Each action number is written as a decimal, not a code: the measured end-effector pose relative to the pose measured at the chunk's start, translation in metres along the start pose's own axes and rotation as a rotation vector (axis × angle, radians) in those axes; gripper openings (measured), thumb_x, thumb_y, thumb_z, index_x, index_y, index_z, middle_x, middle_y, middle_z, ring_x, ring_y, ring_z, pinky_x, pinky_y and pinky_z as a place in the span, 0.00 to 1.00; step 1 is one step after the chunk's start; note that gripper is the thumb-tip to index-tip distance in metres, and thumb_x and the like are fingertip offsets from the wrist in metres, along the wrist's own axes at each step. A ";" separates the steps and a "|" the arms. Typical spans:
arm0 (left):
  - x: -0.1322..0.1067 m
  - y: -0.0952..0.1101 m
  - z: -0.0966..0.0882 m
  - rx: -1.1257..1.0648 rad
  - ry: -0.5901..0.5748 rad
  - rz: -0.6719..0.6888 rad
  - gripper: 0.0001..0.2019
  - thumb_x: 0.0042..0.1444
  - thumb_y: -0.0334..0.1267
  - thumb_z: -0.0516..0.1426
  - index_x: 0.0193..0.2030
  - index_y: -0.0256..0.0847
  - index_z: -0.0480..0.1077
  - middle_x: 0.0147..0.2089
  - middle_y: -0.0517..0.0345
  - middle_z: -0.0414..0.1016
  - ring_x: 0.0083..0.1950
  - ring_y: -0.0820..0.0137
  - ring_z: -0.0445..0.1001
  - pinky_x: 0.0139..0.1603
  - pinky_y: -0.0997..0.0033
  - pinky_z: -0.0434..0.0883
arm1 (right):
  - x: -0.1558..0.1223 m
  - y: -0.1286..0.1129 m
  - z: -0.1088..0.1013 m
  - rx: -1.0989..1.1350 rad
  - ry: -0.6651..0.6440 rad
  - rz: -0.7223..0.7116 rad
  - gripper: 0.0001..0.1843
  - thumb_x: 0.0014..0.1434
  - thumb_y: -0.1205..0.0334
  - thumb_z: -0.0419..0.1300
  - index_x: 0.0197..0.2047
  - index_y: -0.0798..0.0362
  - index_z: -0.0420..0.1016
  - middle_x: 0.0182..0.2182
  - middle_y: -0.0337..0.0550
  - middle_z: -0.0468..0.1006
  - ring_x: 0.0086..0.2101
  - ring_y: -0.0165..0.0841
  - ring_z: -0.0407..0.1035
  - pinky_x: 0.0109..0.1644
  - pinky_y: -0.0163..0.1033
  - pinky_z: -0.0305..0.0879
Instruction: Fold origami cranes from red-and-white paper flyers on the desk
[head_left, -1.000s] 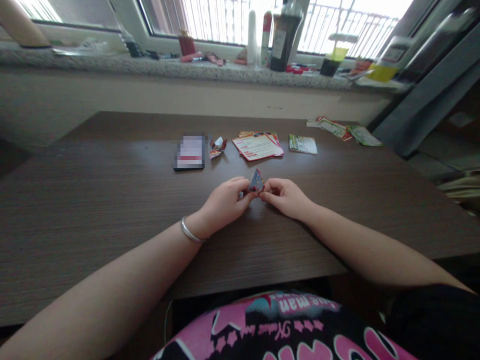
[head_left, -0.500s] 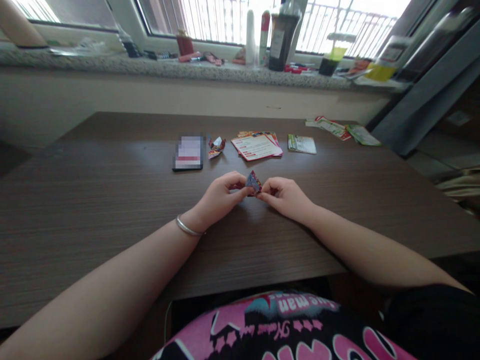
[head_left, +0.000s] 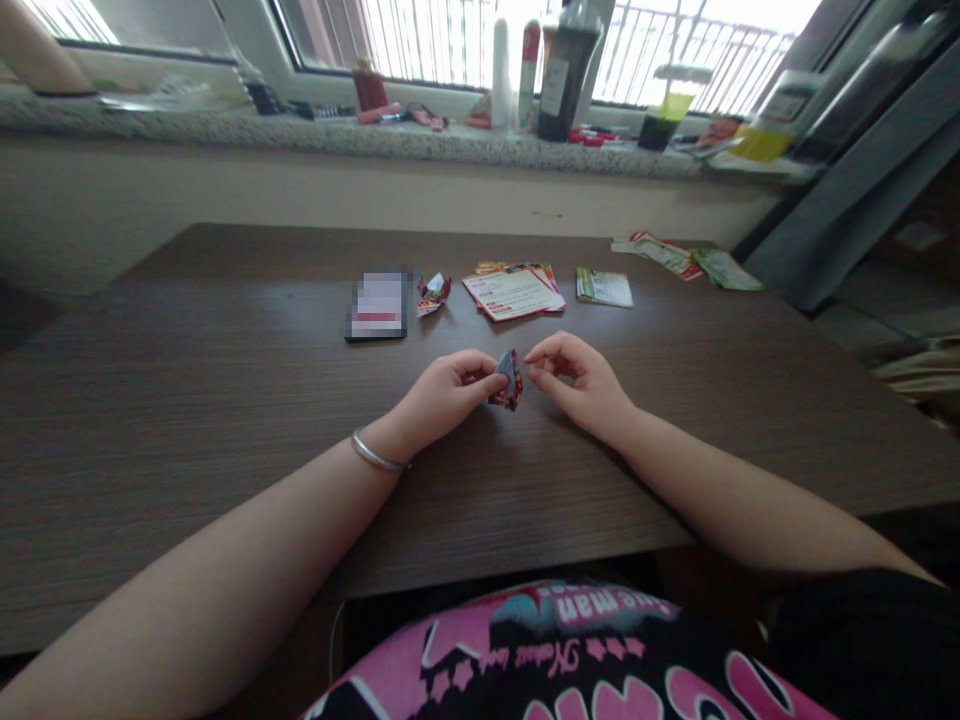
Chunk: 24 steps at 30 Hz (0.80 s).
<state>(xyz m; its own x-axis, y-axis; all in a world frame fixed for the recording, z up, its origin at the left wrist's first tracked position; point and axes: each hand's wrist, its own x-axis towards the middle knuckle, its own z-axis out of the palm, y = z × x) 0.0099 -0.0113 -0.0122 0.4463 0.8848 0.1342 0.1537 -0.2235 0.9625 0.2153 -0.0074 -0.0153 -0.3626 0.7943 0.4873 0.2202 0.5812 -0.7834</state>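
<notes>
A small folded paper piece (head_left: 510,382), grey-blue on one face and red patterned on the other, is pinched between the thumb and fingers of my left hand (head_left: 452,392). Just to its right is my right hand (head_left: 576,378), thumb and forefinger parted, with a narrow gap to the paper and nothing visible in the fingers. Beyond my hands a similar folded paper piece (head_left: 433,296) in red and white lies on the brown table (head_left: 262,420). The lower fingers of both hands are partly hidden.
A blurred-out dark-edged rectangle (head_left: 377,305) lies left of the folded piece. Printed cards (head_left: 517,292) are stacked at the centre, with a smaller card stack (head_left: 604,288) beside them. More cards (head_left: 724,270) lie far right. Bottles (head_left: 566,85) and small items line the windowsill (head_left: 450,148).
My right hand has let go of the folded paper and moved slightly right, its fingers parting. The paper has turned and tipped lower in my left hand.
</notes>
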 end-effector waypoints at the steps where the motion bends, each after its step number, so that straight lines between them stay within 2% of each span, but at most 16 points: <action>1: 0.000 0.000 0.000 0.013 -0.010 -0.005 0.11 0.56 0.43 0.59 0.33 0.35 0.73 0.32 0.56 0.77 0.34 0.71 0.74 0.40 0.70 0.70 | 0.000 0.001 0.000 0.024 -0.013 0.015 0.07 0.58 0.61 0.61 0.41 0.50 0.72 0.30 0.37 0.69 0.29 0.27 0.63 0.34 0.36 0.64; 6: 0.001 0.001 -0.002 0.050 -0.024 -0.024 0.11 0.54 0.43 0.60 0.32 0.35 0.74 0.32 0.57 0.77 0.34 0.71 0.73 0.39 0.71 0.69 | 0.000 0.004 0.004 0.171 -0.053 0.132 0.10 0.56 0.61 0.63 0.42 0.50 0.71 0.26 0.34 0.69 0.26 0.27 0.63 0.32 0.36 0.63; 17: 0.002 -0.002 -0.003 0.082 -0.060 -0.041 0.12 0.53 0.45 0.60 0.30 0.36 0.74 0.31 0.58 0.76 0.34 0.71 0.72 0.39 0.71 0.69 | 0.000 0.003 0.002 0.198 -0.117 0.154 0.11 0.55 0.61 0.64 0.42 0.52 0.71 0.28 0.35 0.72 0.24 0.24 0.61 0.29 0.34 0.61; 24: 0.000 -0.006 -0.004 0.074 -0.120 -0.069 0.13 0.53 0.46 0.60 0.30 0.37 0.72 0.32 0.56 0.77 0.35 0.69 0.74 0.40 0.68 0.70 | 0.002 0.006 0.000 0.208 -0.154 0.234 0.13 0.54 0.56 0.65 0.41 0.53 0.72 0.27 0.36 0.73 0.27 0.27 0.65 0.33 0.36 0.64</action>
<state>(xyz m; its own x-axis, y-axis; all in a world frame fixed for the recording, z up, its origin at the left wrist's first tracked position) 0.0055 -0.0079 -0.0169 0.5339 0.8448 0.0354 0.2499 -0.1976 0.9479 0.2162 -0.0024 -0.0192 -0.4598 0.8566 0.2340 0.1302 0.3257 -0.9365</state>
